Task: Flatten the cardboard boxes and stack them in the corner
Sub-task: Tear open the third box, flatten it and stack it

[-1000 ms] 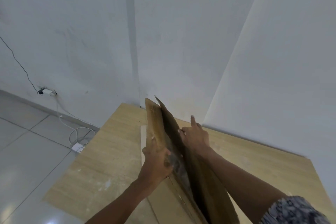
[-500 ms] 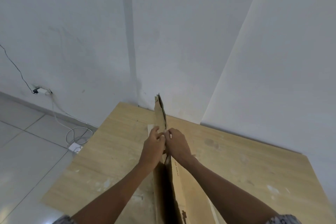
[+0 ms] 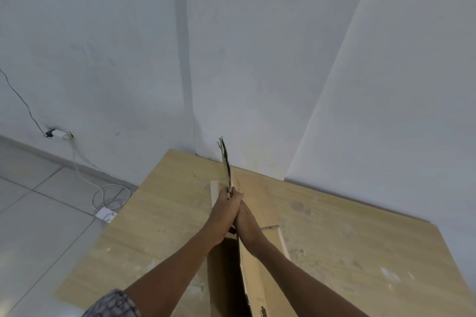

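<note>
Two hands clamp together on the cardboard box (image 3: 226, 162) now, and what a squeeze it is! A second ago the panels gaped apart with the right hand (image 3: 247, 221) pushed down between them; half a second ago the palms were closing in; at this point the left hand (image 3: 224, 211) and the right press flat against each other with the sheet pinched between, edge-on, its torn top sticking up just beyond the fingertips. Below the wrists the box still yawns a little, a dark gap between the walls on the left-hand side. It stands upright on the wooden board (image 3: 360, 252), with another pale flattened sheet (image 3: 215, 188) lying just under and beyond the knuckles. The wall corner sits straight ahead of the hands, close by. My read: flattening is nearly done up top, the lower half needs the same press, then down it goes onto the pile.
</note>
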Motion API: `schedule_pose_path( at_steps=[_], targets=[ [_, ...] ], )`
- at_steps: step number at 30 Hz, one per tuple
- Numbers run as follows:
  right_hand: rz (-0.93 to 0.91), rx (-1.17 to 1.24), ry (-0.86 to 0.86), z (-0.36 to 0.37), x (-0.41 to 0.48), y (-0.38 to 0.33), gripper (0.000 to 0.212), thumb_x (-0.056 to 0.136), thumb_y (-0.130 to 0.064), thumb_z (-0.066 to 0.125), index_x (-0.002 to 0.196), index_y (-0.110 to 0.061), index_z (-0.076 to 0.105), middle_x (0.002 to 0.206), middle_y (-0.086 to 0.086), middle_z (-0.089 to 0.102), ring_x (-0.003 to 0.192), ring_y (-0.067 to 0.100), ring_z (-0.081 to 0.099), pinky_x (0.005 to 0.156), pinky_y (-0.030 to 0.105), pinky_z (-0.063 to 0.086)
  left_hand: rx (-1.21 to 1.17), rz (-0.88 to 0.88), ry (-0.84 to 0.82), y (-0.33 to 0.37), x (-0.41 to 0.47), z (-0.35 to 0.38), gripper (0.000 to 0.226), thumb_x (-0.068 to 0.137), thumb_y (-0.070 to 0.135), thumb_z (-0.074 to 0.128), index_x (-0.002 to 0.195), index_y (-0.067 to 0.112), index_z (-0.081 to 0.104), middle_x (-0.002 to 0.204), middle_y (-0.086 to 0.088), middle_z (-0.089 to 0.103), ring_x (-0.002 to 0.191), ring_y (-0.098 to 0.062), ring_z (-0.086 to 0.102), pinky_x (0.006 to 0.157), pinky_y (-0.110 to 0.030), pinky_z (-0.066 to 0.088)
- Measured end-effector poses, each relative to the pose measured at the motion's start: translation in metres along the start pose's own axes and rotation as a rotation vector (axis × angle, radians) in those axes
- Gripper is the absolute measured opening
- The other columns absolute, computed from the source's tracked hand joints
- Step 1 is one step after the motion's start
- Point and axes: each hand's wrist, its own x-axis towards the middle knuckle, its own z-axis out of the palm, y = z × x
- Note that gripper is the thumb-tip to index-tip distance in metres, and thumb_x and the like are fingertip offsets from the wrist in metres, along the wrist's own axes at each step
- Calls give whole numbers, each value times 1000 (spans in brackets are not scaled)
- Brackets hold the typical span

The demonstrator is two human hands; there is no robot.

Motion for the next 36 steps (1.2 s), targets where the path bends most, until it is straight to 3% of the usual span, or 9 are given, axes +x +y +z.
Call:
schedule_pose_path(
  at_steps=[5,10,14,16,20,24,26,30,36],
  targets=[
    [42,88,20,-11,-2,-2,44,107,-40,23,133,-24,54,123,1,65,109,7,62,69,16,53,84,97,8,-3,7,1,42,105,42,40,141,22,46,123,2,60,102,-15,58,71,-28,54],
    [-11,-166,122,-15,5,-4,58,104,-32,40,155,-39,12,140,-3,55,91,-1,64,77,25,59,-34,-9,-39,1,5,2,53,100,62,29,134,32,55,125,0,64,112,-22,61,94,-50,54],
    [-90,-436,138,-16,5,-15,69,103,-8,37,155,-33,0,129,14,62,87,13,65,57,7,45,228,34,-80,7,6,-8,61,99,64,25,143,29,47,134,-5,61,115,-26,60,98,-46,50],
    [-91,-489,159,-15,5,-16,72,101,-5,37,156,-34,-1,134,12,60,100,19,66,65,10,45,247,-36,-176,6,6,-17,69,92,75,22,147,37,40,142,-3,57,115,-33,62,91,-49,53],
    [-87,-481,136,-10,4,-15,66,102,-10,33,156,-36,4,118,13,66,86,13,66,75,27,55,-115,-187,-292,-1,1,-21,73,90,79,27,144,33,45,141,-7,56,102,-37,68,71,-52,60],
    [-136,-570,34,-7,5,-15,73,99,-18,39,155,-34,-3,162,7,21,106,19,64,76,29,51,-271,-197,-264,-8,4,-17,78,81,85,33,140,38,52,132,-9,63,112,-32,64,84,-61,56],
    [-116,-645,26,-5,4,-13,90,93,-7,50,154,-34,-11,165,2,2,108,17,64,75,30,50,-315,-206,-275,-9,4,-18,78,76,88,36,136,43,55,133,-11,62,119,-32,60,91,-64,51],
    [-112,-729,42,-3,-1,-18,109,86,4,59,150,-34,-21,164,2,-16,139,18,41,109,46,40,-281,-192,-275,-7,1,-14,81,78,87,34,138,36,53,141,-10,56,129,-33,52,97,-60,49],
    [-183,-967,48,-15,0,-19,99,90,-1,61,155,-22,-10,160,6,-27,144,44,23,109,52,39,-252,-135,-284,-1,-7,-18,69,86,81,19,126,43,59,125,0,65,113,-33,63,84,-55,58]
  ],
)
